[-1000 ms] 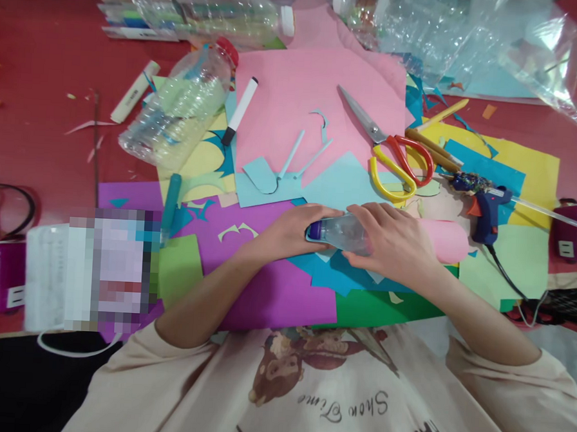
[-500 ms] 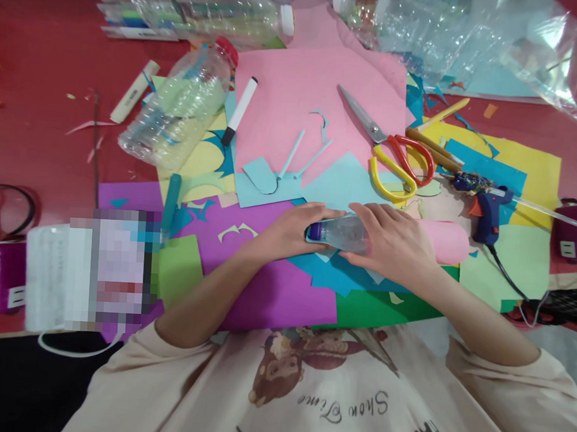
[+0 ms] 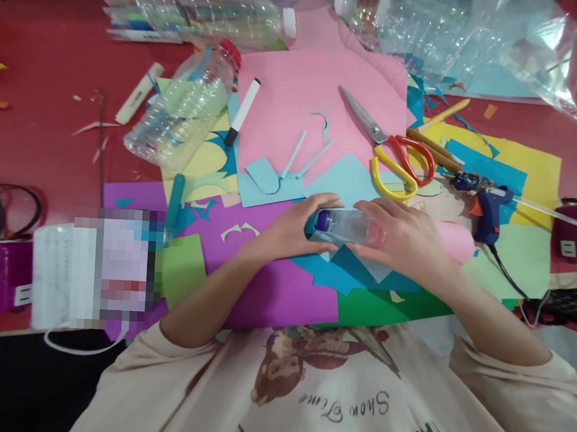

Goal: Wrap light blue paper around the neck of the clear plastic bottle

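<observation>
A clear plastic bottle (image 3: 348, 225) with a dark blue cap lies sideways before me, its far end wrapped in pink paper (image 3: 456, 242). My right hand (image 3: 403, 235) wraps around its middle, thumb below and fingers above, hiding part of the wrap. Around the cap end, my left hand (image 3: 300, 226) curves in a C shape, thumb and fingers apart; whether its palm touches the cap is unclear. Under the bottle lie blue paper (image 3: 324, 269) and purple paper (image 3: 269, 292). Beyond the right hand rest scissors (image 3: 386, 147) with red and yellow handles.
At right lies a blue glue gun (image 3: 488, 213) with a cord. A red-capped bottle (image 3: 183, 104), a marker (image 3: 243, 112) and a teal pen (image 3: 174, 203) are at left. More clear bottles (image 3: 221, 16) line the back. Pink paper (image 3: 286, 80) covers the centre.
The bottle has shifted slightly right and up, with my right hand around it. My left hand's fingers have spread wider around the cap, showing more of the bottle's neck.
</observation>
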Motion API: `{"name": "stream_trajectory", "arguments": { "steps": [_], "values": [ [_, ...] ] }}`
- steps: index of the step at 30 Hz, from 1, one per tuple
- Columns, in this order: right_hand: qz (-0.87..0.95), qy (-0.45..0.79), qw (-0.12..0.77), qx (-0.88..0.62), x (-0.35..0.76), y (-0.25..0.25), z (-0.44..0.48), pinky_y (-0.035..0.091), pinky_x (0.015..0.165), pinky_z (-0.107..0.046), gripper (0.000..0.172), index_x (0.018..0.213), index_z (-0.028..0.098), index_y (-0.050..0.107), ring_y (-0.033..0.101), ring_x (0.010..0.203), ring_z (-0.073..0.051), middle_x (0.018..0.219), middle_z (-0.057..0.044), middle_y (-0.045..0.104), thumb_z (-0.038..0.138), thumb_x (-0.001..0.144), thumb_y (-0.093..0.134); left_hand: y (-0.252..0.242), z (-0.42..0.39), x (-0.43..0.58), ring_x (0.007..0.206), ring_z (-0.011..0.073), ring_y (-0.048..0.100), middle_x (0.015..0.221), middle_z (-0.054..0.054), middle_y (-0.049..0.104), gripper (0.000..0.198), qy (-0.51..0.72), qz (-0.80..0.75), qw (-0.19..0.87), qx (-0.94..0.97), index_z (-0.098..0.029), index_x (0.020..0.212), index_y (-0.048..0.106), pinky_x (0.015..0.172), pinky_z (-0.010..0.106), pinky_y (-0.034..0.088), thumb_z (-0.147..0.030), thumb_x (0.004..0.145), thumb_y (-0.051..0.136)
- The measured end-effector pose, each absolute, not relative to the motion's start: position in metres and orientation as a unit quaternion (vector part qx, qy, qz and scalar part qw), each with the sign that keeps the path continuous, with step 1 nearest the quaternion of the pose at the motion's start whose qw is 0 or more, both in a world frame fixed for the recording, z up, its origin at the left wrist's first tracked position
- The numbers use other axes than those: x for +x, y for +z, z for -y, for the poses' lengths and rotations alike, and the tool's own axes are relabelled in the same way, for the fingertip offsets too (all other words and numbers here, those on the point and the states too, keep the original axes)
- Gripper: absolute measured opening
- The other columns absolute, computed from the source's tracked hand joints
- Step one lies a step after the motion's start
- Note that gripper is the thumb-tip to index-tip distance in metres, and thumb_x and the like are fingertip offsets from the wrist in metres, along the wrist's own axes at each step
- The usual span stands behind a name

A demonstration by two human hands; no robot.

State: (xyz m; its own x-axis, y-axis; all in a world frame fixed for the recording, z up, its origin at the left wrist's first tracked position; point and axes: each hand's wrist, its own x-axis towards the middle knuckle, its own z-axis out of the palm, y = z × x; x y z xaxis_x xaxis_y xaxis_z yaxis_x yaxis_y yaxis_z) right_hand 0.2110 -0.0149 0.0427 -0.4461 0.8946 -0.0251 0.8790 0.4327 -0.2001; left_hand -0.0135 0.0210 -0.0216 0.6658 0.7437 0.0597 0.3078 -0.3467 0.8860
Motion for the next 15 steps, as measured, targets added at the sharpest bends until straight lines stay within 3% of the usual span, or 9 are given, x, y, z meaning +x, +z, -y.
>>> {"name": "stream_trajectory", "arguments": {
  "steps": [3, 7, 10, 15],
  "values": [
    [0.819, 0.078, 0.051, -0.567, 0.216, 0.049, 0.018, 0.044, 0.061, -0.032, 0.051, 0.118, 0.016, 0.058, 0.066, 0.083, -0.026, 0.104, -0.013, 0.07, 0.053, 0.083, 0.06, -0.021, -0.023, -0.016, 0.121, 0.0243, 0.055, 0.13, 0.015, 0.054, 0.065, 0.324, -0.322, 0.373, 0.808, -0.02, 0.129, 0.039, 0.1, 0.039, 0.046, -0.055, 0.08, 0.063],
    [0.798, 0.086, 0.057, -0.594, 0.217, 0.049, 0.025, 0.044, 0.061, -0.032, 0.051, 0.116, 0.016, 0.059, 0.067, 0.084, -0.027, 0.101, -0.012, 0.071, 0.055, 0.083, 0.059, -0.023, -0.024, -0.015, 0.085, 0.0165, 0.06, 0.089, 0.005, 0.062, 0.025, 0.352, -0.332, 0.228, 0.845, -0.02, 0.092, 0.05, 0.076, 0.03, 0.048, -0.045, 0.091, 0.05],
    [0.789, 0.086, 0.054, -0.606, 0.215, 0.045, 0.029, 0.043, 0.059, -0.032, 0.053, 0.115, 0.015, 0.059, 0.067, 0.081, -0.026, 0.098, -0.011, 0.071, 0.056, 0.081, 0.061, -0.026, -0.025, -0.012, 0.07, 0.015, 0.055, 0.076, 0.003, 0.06, 0.034, 0.298, -0.308, 0.15, 0.891, -0.02, 0.075, 0.048, 0.064, 0.028, 0.042, -0.046, 0.095, 0.041],
    [0.795, 0.071, 0.048, -0.601, 0.21, 0.037, 0.031, 0.04, 0.058, -0.031, 0.056, 0.116, 0.015, 0.058, 0.067, 0.081, -0.025, 0.096, -0.01, 0.07, 0.059, 0.082, 0.059, -0.029, -0.026, -0.01, 0.066, 0.0158, 0.056, 0.073, 0.004, 0.06, 0.043, 0.277, -0.328, 0.127, 0.894, -0.019, 0.074, 0.05, 0.061, 0.028, 0.04, -0.052, 0.096, 0.035]
  ]
}}
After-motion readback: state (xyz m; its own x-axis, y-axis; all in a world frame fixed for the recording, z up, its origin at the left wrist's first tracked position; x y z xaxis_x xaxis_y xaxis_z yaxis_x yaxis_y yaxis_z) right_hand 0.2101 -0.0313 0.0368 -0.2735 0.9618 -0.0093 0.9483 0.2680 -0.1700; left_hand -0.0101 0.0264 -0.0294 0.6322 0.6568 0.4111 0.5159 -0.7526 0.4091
